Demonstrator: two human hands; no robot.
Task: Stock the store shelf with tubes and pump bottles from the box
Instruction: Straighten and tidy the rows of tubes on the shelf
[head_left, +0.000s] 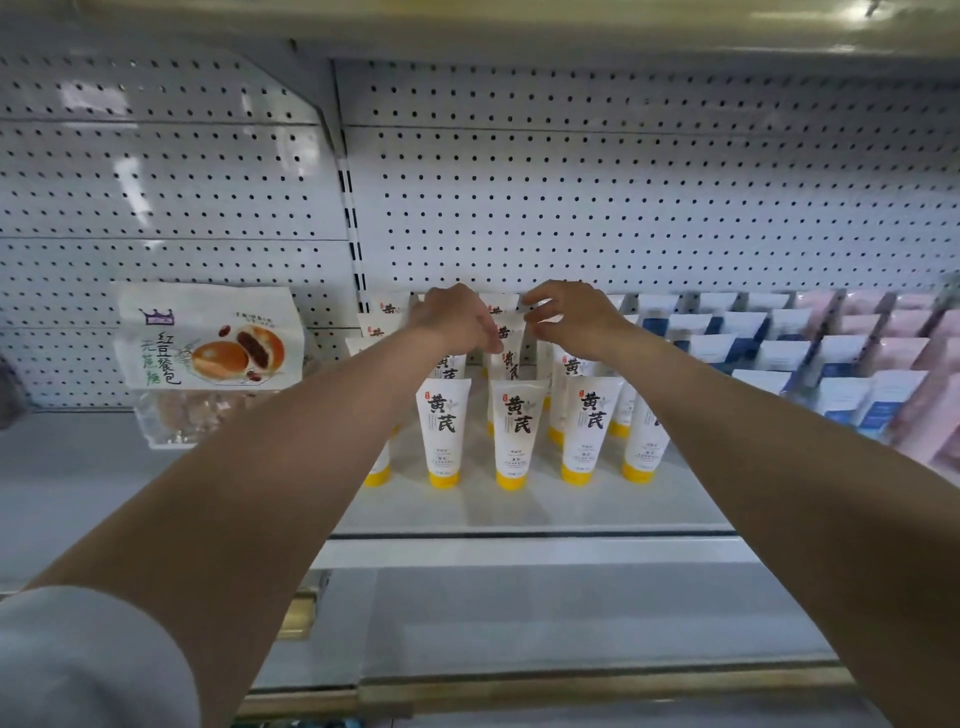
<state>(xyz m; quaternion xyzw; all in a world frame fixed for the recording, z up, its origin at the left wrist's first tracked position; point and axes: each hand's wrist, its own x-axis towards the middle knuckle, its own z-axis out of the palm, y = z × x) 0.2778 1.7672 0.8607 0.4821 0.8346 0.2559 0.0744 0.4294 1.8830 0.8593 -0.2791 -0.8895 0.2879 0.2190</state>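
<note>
Nearest the camera, a grey sleeve covers the left upper arm, and both bare forearms reach forward over the shelf edge. Beyond that edge stands the front row of tubes, white with yellow caps down, long axes upright; this row serves as the landmark. Behind it, in the middle column, a tube stands upright between the two hands. The left hand rests at its upper left, fingers curled down onto its top edge, seemingly pinching it. The right hand sits at its upper right, fingers loosely spread and narrow; whether they touch is unclear. Both hands are about equally near. Left of the row lies a bread bag; right of it stand blue and pink packs; behind everything rises the pegboard. No box is in view
</note>
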